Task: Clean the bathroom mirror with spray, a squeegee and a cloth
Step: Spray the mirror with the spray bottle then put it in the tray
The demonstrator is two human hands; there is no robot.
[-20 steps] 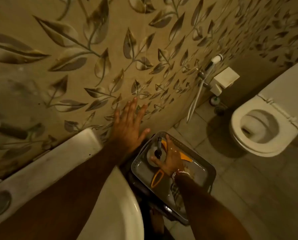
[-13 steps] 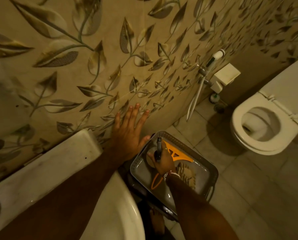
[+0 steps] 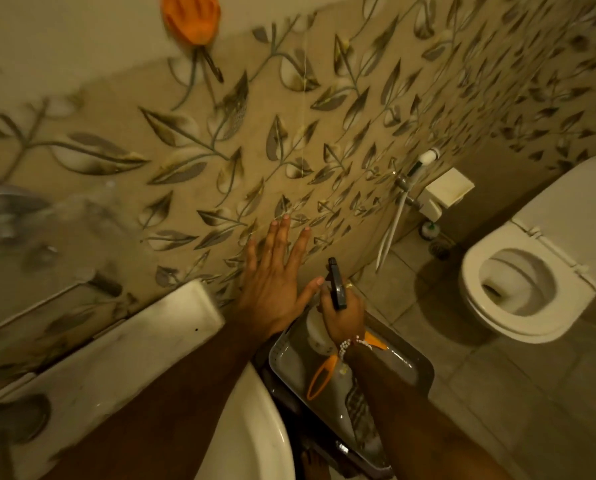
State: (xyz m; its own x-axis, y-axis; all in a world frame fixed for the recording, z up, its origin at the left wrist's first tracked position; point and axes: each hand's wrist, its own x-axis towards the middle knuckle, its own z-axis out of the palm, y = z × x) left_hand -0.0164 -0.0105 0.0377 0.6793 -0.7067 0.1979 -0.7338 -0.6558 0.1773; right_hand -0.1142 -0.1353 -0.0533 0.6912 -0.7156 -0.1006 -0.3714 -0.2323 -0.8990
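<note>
My right hand (image 3: 343,313) grips a spray bottle (image 3: 319,332) with a pale body and a black trigger head, held just above the grey tray (image 3: 414,365). An orange-handled squeegee (image 3: 319,379) lies in the tray, partly under my wrist, next to a patterned cloth (image 3: 360,410). My left hand (image 3: 274,275) rests flat on the leaf-patterned wall, fingers spread, holding nothing. The mirror (image 3: 29,258) shows blurred at the left edge above the shelf.
A white ledge (image 3: 116,355) and the washbasin (image 3: 251,431) lie under my left arm. A toilet (image 3: 518,289) stands open at the right, with a hand shower (image 3: 424,161) and a brush beside it. An orange item (image 3: 190,19) hangs high on the wall.
My right hand has closed on the spray bottle and raised it out of the tray. The view has tilted upward, bringing the orange item and the mirror into sight. My left hand stays on the wall.
</note>
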